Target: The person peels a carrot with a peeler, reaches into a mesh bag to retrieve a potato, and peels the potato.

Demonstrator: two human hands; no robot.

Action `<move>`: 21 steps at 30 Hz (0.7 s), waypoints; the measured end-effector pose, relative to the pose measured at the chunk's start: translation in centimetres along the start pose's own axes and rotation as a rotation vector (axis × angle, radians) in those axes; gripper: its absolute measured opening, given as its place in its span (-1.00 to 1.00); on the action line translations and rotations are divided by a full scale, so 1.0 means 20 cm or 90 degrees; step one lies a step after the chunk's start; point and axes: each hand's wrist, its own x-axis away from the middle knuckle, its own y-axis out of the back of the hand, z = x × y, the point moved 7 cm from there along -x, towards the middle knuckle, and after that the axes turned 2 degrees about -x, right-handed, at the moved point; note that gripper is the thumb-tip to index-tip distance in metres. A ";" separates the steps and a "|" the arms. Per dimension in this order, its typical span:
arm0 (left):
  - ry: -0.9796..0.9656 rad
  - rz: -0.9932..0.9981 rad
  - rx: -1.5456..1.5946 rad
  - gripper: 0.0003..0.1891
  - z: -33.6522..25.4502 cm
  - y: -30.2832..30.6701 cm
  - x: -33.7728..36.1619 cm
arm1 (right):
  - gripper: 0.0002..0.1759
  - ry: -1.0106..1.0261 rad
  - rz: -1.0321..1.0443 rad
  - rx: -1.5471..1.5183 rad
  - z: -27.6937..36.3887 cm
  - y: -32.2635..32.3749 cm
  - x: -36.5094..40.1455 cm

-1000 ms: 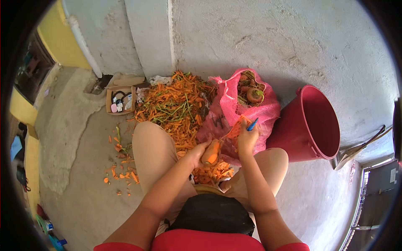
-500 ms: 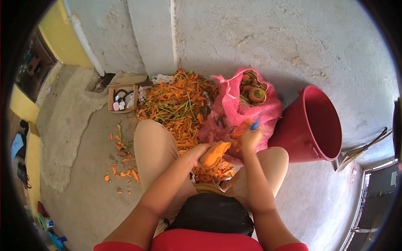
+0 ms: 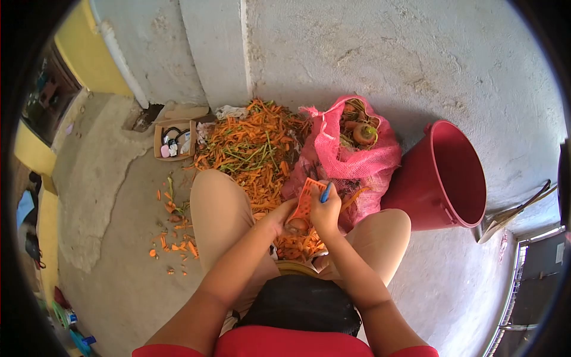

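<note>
Over the peelings between my knees, my left hand (image 3: 277, 219) is closed around a thick carrot (image 3: 297, 225), whose blunt end faces me. My right hand (image 3: 326, 212) grips a flat orange tool with holes (image 3: 306, 194), with a blue end (image 3: 326, 191) showing above the fist. The tool lies over the carrot's far part and hides it. An orange strip of peel (image 3: 355, 197) shows just beyond my right hand, in front of the pink mesh sack (image 3: 364, 168).
A heap of carrot peelings and green stalks (image 3: 253, 140) lies against the wall. More carrots (image 3: 363, 134) show in the sack's mouth. A red bucket (image 3: 416, 184) tilts at the right. A small cardboard box (image 3: 174, 157) stands left, near loose scraps (image 3: 178, 245).
My right hand has come left and toward me, bringing the orange tool from beside the sack onto the carrot. The carrot has been turned in my left hand.
</note>
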 end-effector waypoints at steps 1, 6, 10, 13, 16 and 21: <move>-0.017 -0.017 -0.004 -0.68 -0.01 -0.01 0.01 | -0.87 -0.001 -0.004 0.010 0.00 -0.01 0.01; 0.010 -0.060 -0.023 -0.67 0.00 -0.07 0.04 | -0.81 -0.004 -0.041 0.119 0.04 0.04 -0.02; 0.023 -0.073 -0.112 -0.65 -0.04 -0.05 0.02 | -0.77 0.000 -0.059 0.166 -0.02 0.05 -0.06; 0.017 -0.096 -0.115 -0.63 -0.05 -0.04 0.02 | -0.80 -0.064 -0.020 0.197 -0.07 0.04 -0.09; 0.017 -0.133 -0.104 -0.60 -0.05 -0.02 0.00 | -0.80 -0.068 -0.007 0.198 -0.14 0.03 -0.11; 0.085 -0.001 -0.120 -0.55 0.01 0.00 0.03 | -0.75 -0.166 -0.238 -0.098 -0.80 0.43 -0.38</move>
